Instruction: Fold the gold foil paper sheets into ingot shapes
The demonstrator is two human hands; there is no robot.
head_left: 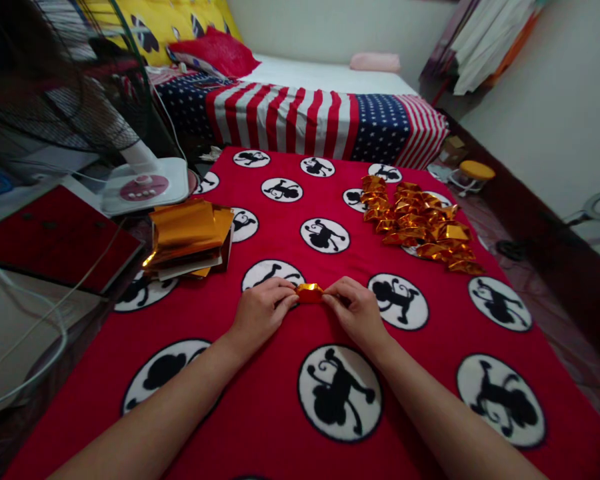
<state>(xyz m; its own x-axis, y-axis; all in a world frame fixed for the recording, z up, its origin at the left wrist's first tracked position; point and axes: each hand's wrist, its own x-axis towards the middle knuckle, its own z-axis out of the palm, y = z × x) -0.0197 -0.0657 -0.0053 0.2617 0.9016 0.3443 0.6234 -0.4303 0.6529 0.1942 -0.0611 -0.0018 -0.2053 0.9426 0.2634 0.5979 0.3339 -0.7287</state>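
Note:
Between my two hands is a small folded gold foil paper ingot [309, 292], just over the middle of the red table cover [280, 360]. My left hand [266, 305] pinches its left end between thumb and fingers. The right end is gripped the same way by my right hand [355, 307]. To the left lies a stack of flat gold foil paper sheets [187, 230], some with pale edges showing. Rows of finished-looking gold foil ingots [420, 223] are spread on the right side of the cover.
A white fan base [147, 183] stands at the back left, beside a dark red box or board [55, 233] with loose cables. Beyond the table is a bed with a flag-patterned cover [290, 117]. A yellow-topped stool [475, 171] stands on the floor at right.

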